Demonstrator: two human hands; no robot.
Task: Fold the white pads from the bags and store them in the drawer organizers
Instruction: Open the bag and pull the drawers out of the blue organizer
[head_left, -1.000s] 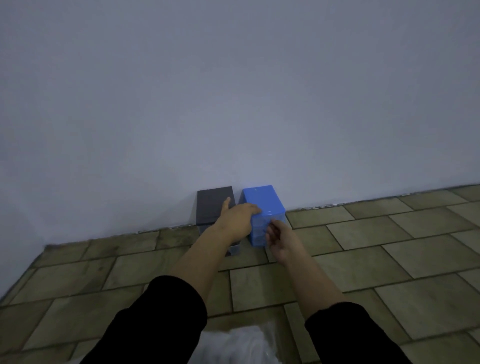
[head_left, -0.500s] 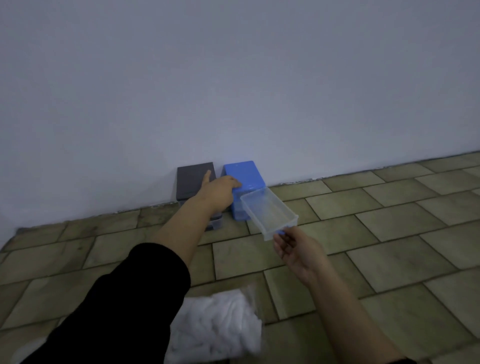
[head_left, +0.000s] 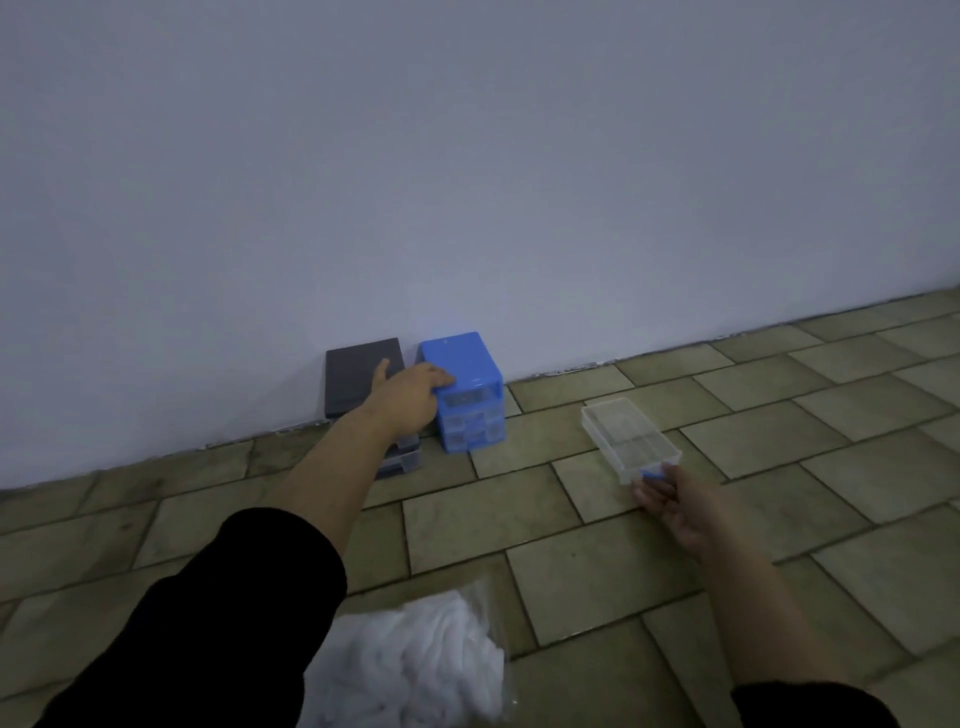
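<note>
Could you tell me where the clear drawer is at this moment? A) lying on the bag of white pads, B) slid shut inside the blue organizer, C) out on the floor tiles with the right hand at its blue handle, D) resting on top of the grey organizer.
C: the clear drawer lies on the floor tiles, away from the blue organizer, and the right hand holds its blue handle.

You're facing a plain pale wall (head_left: 467, 156), nothing on it, filling the upper part of the view. Below it you've got a floor (head_left: 779, 467) of greenish-tan rectangular tiles with dark grout lines. Chipped, rough seam (head_left: 597, 366) where wall meets floor. Lighting is dim and bluish. Your black sleeve (head_left: 208, 639) shows at bottom left.
</note>
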